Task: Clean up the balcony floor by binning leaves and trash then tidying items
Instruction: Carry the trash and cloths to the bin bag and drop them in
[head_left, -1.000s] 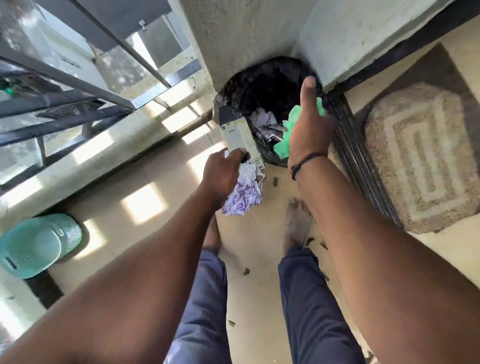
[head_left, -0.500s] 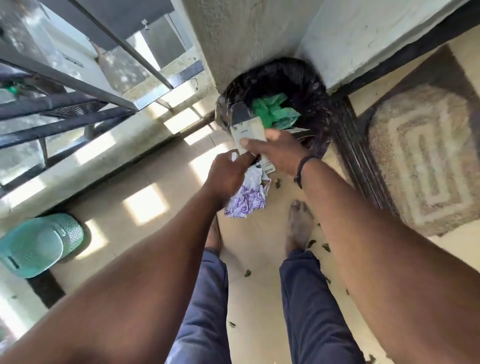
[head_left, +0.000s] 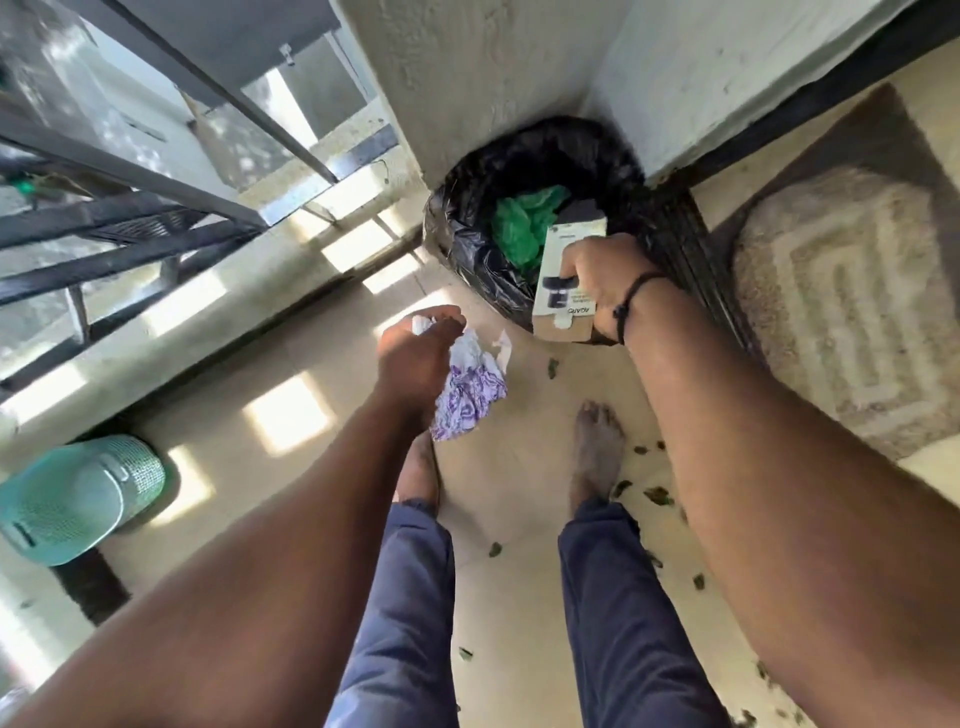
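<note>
A bin lined with a black bag (head_left: 467, 244) stands in the wall corner, with green plastic (head_left: 522, 228) lying inside it. My right hand (head_left: 602, 280) grips a pale cardboard box (head_left: 563, 280) over the bin's near rim. To the left and nearer me, my left hand (head_left: 415, 358) holds crumpled white and purple paper (head_left: 470, 389) above the floor tiles. Small dry leaves (head_left: 657, 493) are scattered on the floor around my bare feet.
A patterned doormat (head_left: 841, 306) lies to the right of the bin. A teal plastic basket (head_left: 78, 499) lies on its side at the left by the low balcony wall. Dark metal railing (head_left: 130, 171) runs along the upper left.
The green plastic left my right hand and now lies in the bin. The box passed from my left hand to my right, which carried it over the bin's rim. My left hand keeps the paper.
</note>
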